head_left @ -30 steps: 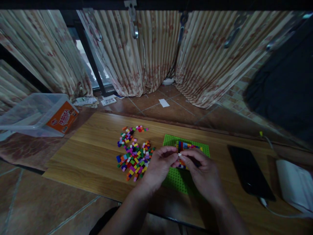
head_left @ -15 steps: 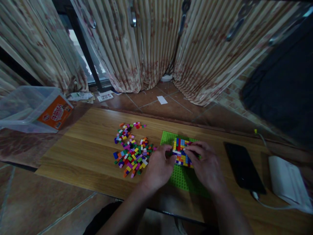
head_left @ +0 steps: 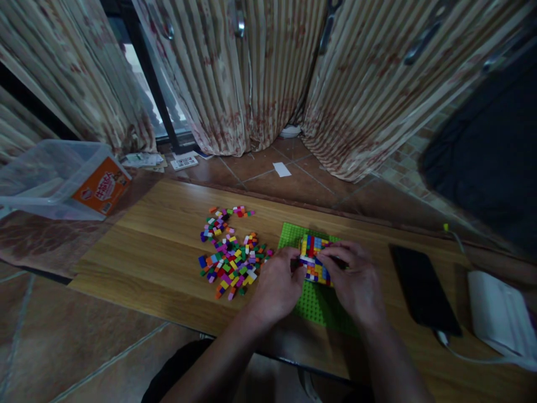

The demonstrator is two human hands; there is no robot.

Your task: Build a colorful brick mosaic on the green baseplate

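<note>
A green studded baseplate (head_left: 316, 308) lies on the wooden table, bearing a block of multicoloured toy bricks (head_left: 312, 263) with red, yellow, blue and white pieces. My left hand (head_left: 280, 284) is closed against the left side of this brick block, thumb and fingers gripping its edge. Over the block's right part, my right hand (head_left: 357, 279) has its thumb and fingertips pinched together at the top surface. Whatever sits between those fingertips is too small to make out. The block's right end is hidden behind the right hand.
Loose bricks (head_left: 235, 263) lie heaped left of the baseplate. A black phone (head_left: 423, 291) with a cable and a white device (head_left: 499, 313) rest at the right. A clear plastic bin (head_left: 54, 184) stands at the far left, and striped curtains (head_left: 268, 73) hang beyond the table.
The camera view has shifted a little, so the scene sits slightly to the right. Both hands keep nearly the same hold at the brick block, with small finger movement at most.
</note>
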